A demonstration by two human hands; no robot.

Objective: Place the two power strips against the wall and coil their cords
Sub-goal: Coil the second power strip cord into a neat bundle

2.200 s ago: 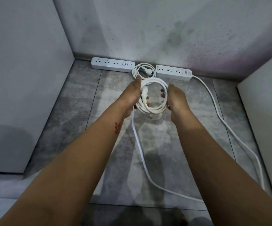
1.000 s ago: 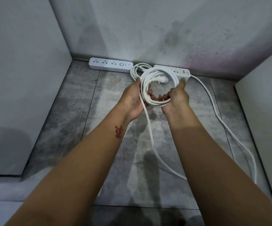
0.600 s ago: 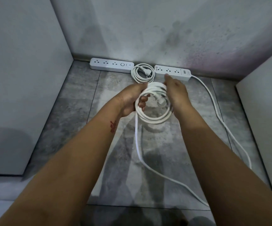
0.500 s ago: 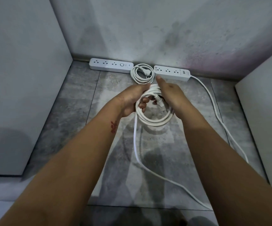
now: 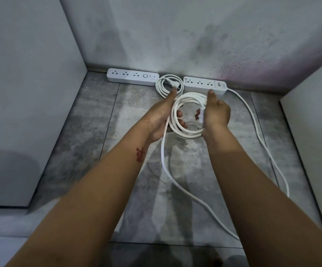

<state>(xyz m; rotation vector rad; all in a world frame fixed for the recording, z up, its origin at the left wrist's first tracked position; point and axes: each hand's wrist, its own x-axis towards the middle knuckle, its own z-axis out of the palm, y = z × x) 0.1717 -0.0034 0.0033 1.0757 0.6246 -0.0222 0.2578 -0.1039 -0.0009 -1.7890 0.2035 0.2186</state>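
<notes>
Slack cord (image 5: 175, 182) trails on tile floor (image 5: 98, 151) at 6 o'clock; left hand (image 5: 159, 120) and right hand (image 5: 217, 114), grips closed on white cord coil (image 5: 185, 132); finished coil (image 5: 168, 87) at 12 between left power strip (image 5: 132, 77) and right power strip (image 5: 204, 83) against wall (image 5: 175, 35).

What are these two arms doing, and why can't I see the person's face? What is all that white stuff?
The camera sits on the person's head and looks down, so you see only their arms. On the grey floor, against the wall, lie two white power strips: the left power strip and the right power strip. Between them lies a small coiled cord, already tidy. The left hand and the right hand hold up a bigger coil of the other cord. The rest of that cord, the loose cord, trails over the floor from the right strip.
</notes>
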